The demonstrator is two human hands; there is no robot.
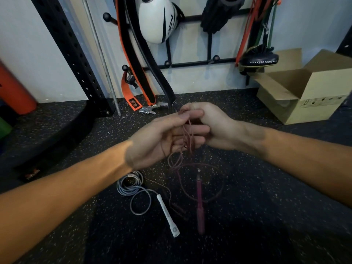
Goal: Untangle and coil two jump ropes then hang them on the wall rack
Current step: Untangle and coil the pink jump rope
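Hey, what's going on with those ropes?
A person is sorting out the dark red jump rope. The left hand and right hand both hold its tangled strands up, and loops hang down toward the floor with the pink handle below. The grey jump rope lies loosely coiled on the floor with its white handle. Neither rope is on the wall rack yet.

Your forearms reach in, hands touching. Your left hand (162,139) pinches the rope (190,147); your right hand (213,124) curls round it

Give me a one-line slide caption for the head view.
Left hand and right hand hold loops of the red jump rope above the grey rope lying on the floor.
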